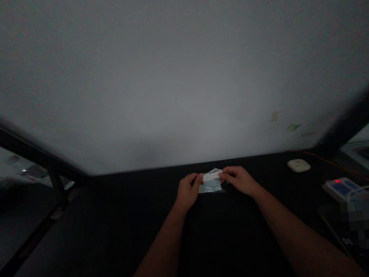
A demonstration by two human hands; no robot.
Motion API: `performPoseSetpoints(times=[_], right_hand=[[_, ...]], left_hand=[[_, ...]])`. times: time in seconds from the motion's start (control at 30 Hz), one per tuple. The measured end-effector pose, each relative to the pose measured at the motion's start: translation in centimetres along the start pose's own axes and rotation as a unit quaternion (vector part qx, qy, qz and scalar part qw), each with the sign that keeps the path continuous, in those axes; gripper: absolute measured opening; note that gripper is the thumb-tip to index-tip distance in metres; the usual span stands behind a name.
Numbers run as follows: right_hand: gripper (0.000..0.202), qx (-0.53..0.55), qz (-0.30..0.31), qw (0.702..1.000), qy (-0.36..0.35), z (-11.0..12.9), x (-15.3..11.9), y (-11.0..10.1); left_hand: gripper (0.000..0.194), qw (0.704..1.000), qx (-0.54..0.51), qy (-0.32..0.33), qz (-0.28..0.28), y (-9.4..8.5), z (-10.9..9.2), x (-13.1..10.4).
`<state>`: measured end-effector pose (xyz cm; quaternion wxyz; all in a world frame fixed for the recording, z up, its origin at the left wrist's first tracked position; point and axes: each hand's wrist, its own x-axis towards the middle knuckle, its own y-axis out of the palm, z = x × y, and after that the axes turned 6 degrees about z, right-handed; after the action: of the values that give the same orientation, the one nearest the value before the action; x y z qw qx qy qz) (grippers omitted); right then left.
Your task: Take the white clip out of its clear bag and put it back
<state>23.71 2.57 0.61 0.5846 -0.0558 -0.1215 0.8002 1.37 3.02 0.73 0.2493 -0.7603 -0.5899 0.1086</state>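
Observation:
Near the far edge of the black table, my left hand point(189, 187) and my right hand point(238, 178) pinch the two ends of a small white strip-shaped piece point(211, 176). Below and behind it shows a shiny clear plastic bag point(211, 186) with something pale bluish in it. Whether the white piece is part of the bag or a separate thing I cannot tell in this dim light. Thumbs face me on both hands, and the fingers curl behind.
On the right of the black table point(132, 233) lie a white rounded device point(298, 165) and a power strip point(343, 188) with a red light and cables. A blurred-out dark object point(365, 233) sits nearer. Dark frame bars point(21, 143) flank both sides; a pale wall point(178, 81) stands behind.

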Motion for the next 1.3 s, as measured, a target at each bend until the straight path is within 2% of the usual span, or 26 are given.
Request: performPoseSetpoints(times=[0.1,0.43,0.57,0.7,0.83,0.97,1.2,1.3], right_hand=[[0.04,-0.045,0.001,0.999,-0.001,0.3,-0.1,0.1],[0.046,-0.075,0.004,0.997,0.011,0.2,-0.1,0.5],[0.041,-0.033,-0.004,0.999,0.002,0.4,-0.1,0.2],[0.03,0.062,-0.006,0.998,0.019,0.3,-0.1,0.0],[0.036,0.126,-0.017,0.992,0.017,0.1,-0.1,-0.2],[0.026,0.136,-0.026,0.99,0.007,0.0,-0.1,-0.4],[0.027,0.154,-0.032,0.988,0.014,-0.6,0.1,-0.1],[0.027,0.152,-0.039,0.987,0.022,-0.8,0.2,-0.2]], left_hand=[[0.05,0.999,0.035,0.003,0.011,-0.1,-0.1,-0.1],[0.055,0.999,0.031,-0.014,0.03,0.2,0.1,0.0],[0.053,1.0,0.019,-0.017,0.014,0.1,0.0,-0.1],[0.047,1.0,-0.004,-0.013,0.01,0.0,-0.1,0.0],[0.034,0.997,-0.075,-0.008,0.016,0.0,0.1,0.1],[0.032,0.991,-0.13,-0.01,0.012,0.1,0.6,0.2],[0.028,0.997,-0.074,0.011,0.013,-0.1,0.6,0.1],[0.038,0.999,-0.029,0.023,0.005,-0.1,0.4,-0.2]])
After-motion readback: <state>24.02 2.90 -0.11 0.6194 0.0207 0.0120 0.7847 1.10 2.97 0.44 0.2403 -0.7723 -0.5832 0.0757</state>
